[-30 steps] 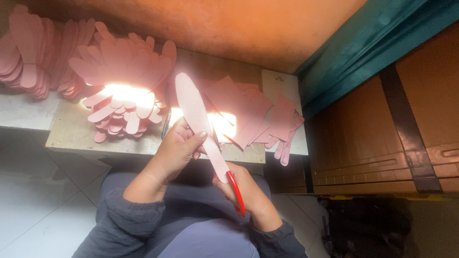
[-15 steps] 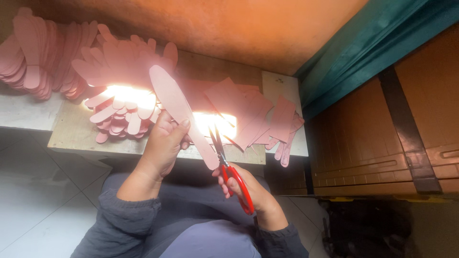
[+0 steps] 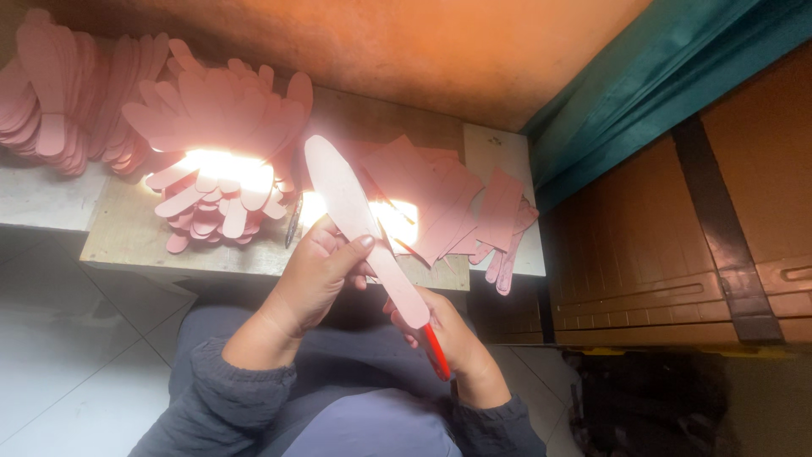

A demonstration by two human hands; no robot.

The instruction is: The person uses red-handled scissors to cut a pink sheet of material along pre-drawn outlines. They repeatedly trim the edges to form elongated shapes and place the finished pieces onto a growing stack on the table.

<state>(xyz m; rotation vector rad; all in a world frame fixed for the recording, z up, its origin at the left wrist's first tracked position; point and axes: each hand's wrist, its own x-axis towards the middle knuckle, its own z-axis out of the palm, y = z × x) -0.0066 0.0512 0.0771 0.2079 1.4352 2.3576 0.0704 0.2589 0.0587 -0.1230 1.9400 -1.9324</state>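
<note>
Orange wall behind, low wooden bench (image 3: pixel 127 241) below it, loaded with pink cut-outs and lit by a hard glare.

Biggest first: fanned stacks of pink sole shapes (image 3: pixel 216 110) crowd the bench's far left corner, flat pink offcuts (image 3: pixel 440 195) spread toward its right edge. Over the lap, near the bench's front edge, the left hand (image 3: pixel 317 275) pinches a long pink insole piece (image 3: pixel 355 224), thumb on top, grip closed around its middle, tilting it up, seemingly to present its edge. The right hand (image 3: pixel 452 338) is wrapped shut on red-handled scissors (image 3: pixel 434 351), blades hidden behind the piece.

Long pink insole cutout (image 3: pixel 355 227), held tilted above the lap, red-handled scissors (image 3: pixel 433 349) under its lower end
</note>
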